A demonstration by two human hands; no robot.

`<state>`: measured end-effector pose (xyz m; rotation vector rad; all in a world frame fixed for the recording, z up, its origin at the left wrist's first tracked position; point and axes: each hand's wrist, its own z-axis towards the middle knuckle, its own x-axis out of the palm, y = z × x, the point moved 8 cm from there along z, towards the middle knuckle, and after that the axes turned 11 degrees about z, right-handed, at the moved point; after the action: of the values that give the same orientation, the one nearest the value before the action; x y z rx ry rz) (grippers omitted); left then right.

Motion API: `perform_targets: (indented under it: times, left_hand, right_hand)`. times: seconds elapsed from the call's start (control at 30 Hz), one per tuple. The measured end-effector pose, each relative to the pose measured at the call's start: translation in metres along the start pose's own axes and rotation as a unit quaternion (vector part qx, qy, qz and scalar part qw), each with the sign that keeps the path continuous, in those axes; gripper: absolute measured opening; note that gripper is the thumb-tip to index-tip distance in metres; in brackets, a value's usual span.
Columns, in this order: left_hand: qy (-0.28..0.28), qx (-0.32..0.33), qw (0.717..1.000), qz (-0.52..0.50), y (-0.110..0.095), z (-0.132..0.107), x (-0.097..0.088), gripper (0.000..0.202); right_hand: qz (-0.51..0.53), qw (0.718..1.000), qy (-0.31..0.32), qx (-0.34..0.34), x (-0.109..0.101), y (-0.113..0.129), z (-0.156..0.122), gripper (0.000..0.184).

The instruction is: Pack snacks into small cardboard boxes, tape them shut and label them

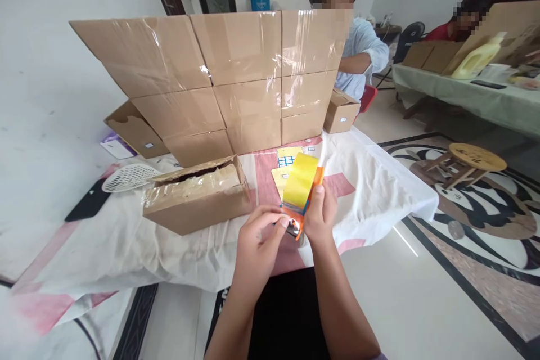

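Observation:
My right hand point(321, 215) is wrapped around an orange tape dispenser point(319, 175) that carries a wide yellow roll of packing tape point(300, 180). It is held tilted above the near edge of the table. The thumb and fingers of my left hand point(258, 243) are pinched together at the dispenser's lower end, by the clear tape end. Just left of my hands lies a cardboard box point(202, 202) with shiny tape over its top. Beyond the roll, a yellow sheet with blue markings point(289, 154) is partly hidden.
A tall partition of taped cardboard point(247, 90) spans the table's back. A white perforated paddle point(129, 178) and a black flat object point(88, 202) lie at left. A small box point(341, 112) stands behind right. Two people sit beyond; a wooden stool point(476, 156) is at right.

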<state>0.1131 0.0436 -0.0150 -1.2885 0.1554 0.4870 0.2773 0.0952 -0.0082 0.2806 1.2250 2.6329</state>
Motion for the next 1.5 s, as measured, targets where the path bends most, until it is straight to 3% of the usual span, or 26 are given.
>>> perform_targets:
  times: [0.17,0.33,0.53,0.63,0.87,1.0,1.13,1.23,1.5]
  left_hand:
    - [0.060,-0.078,0.995,-0.002,0.006,-0.015,0.008,0.018]
    - [0.112,-0.143,0.983,-0.030,0.025,-0.030,0.015,0.020]
    - [0.176,-0.251,0.948,-0.080,0.051,-0.036,0.032,0.034]
    - [0.184,-0.242,0.948,-0.099,0.058,-0.032,0.037,0.033]
    - [0.261,-0.180,0.947,-0.044,0.063,-0.032,0.044,0.027]
    - [0.234,-0.137,0.962,-0.040,0.057,-0.028,0.052,0.023]
    - [0.246,-0.195,0.940,-0.132,0.059,-0.035,0.073,0.038]
    - [0.261,-0.210,0.927,-0.170,0.059,-0.039,0.083,0.031]
    - [0.247,-0.166,0.946,-0.126,0.066,-0.029,0.077,0.027]
  right_hand:
    - [-0.029,0.999,-0.043,-0.006,-0.009,0.001,-0.003,0.039]
    - [0.012,0.996,-0.074,0.048,-0.018,-0.021,-0.002,0.044]
    - [0.104,0.986,-0.038,0.123,-0.023,-0.050,-0.003,0.048]
    - [0.122,0.981,-0.017,0.149,-0.021,-0.055,-0.005,0.053]
    - [0.122,0.975,-0.058,0.175,-0.042,-0.064,0.010,0.047]
    - [0.134,0.969,-0.067,0.196,-0.051,-0.071,0.010,0.046]
    - [0.134,0.970,-0.052,0.196,-0.046,-0.068,0.006,0.044]
    - [0.162,0.969,-0.028,0.186,-0.037,-0.060,0.006,0.041]
    - [0.188,0.959,-0.016,0.210,-0.030,-0.053,0.007,0.033]
